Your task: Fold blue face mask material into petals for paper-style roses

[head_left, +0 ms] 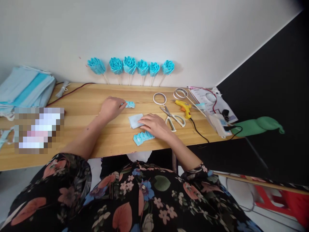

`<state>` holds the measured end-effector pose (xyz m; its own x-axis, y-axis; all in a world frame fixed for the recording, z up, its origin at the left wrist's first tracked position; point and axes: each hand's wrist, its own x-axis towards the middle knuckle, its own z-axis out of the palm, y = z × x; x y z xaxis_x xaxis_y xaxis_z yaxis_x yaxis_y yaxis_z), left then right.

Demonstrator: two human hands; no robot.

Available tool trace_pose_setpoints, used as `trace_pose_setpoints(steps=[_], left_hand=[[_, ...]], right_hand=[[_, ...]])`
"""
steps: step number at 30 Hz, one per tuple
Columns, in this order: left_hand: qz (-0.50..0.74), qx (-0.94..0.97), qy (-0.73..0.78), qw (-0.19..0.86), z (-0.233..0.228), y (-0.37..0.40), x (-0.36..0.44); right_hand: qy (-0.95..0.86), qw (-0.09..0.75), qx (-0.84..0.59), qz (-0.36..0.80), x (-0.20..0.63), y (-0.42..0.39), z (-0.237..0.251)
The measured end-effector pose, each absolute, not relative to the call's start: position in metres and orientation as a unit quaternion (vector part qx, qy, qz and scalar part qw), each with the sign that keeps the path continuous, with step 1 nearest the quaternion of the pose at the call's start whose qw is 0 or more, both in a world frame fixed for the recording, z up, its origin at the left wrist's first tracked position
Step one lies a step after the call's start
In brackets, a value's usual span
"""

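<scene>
**Two hands among blue folded pieces on a wooden worktop**

The left hand (111, 107) rests on the worktop (79, 129), its fingertips pinching a small blue folded piece (130, 104) that lies flat on the wood. The right hand (155, 125) lies palm down with fingers loosely spread, pressing on a pale blue sheet (135, 120) and touching a pleated blue strip (142, 138) just in front of it; it grips nothing. Just right of that hand lie scissors (173, 119), then a yellow glue gun (183, 108) and white rings (159, 98). Six blue flowers (130, 66) on sticks lean against the wall at the back. A stack of blue face masks (25, 87) sits at the far left.
</scene>
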<state>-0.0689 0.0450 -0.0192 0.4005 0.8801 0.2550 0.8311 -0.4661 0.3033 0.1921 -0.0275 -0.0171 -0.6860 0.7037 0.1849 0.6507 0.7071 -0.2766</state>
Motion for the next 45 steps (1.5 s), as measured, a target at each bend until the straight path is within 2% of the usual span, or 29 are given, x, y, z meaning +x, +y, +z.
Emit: trace_pose_setpoints(steps=[4, 10, 20, 25, 28, 31, 34, 38, 45], left_hand=[[0.167, 0.829, 0.533, 0.02, -0.017, 0.044, -0.067], [0.17, 0.836, 0.52, 0.035, -0.015, 0.04, -0.065], [0.226, 0.85, 0.471, 0.072, -0.014, 0.037, -0.058], [0.281, 0.857, 0.399, 0.165, -0.013, 0.025, -0.047], [0.256, 0.869, 0.337, 0.256, -0.01, 0.015, -0.04], [0.22, 0.886, 0.299, 0.279, -0.009, 0.012, -0.037], [0.234, 0.88, 0.303, 0.28, -0.013, 0.015, -0.039], [0.269, 0.837, 0.327, 0.346, -0.017, 0.02, -0.043], [0.417, 0.685, 0.388, 0.454, -0.019, 0.026, -0.037]], right_hand=[[-0.94, 0.086, -0.321, 0.076, 0.178, -0.015, -0.024], [-0.916, 0.137, -0.364, 0.096, 0.181, -0.012, -0.036], [-0.888, 0.154, -0.396, 0.177, 0.185, -0.007, -0.034], [-0.827, 0.191, -0.479, 0.226, 0.19, -0.006, -0.03], [-0.791, 0.221, -0.504, 0.268, 0.191, -0.003, -0.031], [-0.761, 0.242, -0.498, 0.338, 0.194, 0.004, -0.033], [-0.708, 0.3, -0.489, 0.413, 0.199, 0.013, -0.033], [-0.615, 0.375, -0.489, 0.492, 0.202, 0.022, -0.025], [-0.582, 0.382, -0.437, 0.569, 0.193, 0.033, -0.014]])
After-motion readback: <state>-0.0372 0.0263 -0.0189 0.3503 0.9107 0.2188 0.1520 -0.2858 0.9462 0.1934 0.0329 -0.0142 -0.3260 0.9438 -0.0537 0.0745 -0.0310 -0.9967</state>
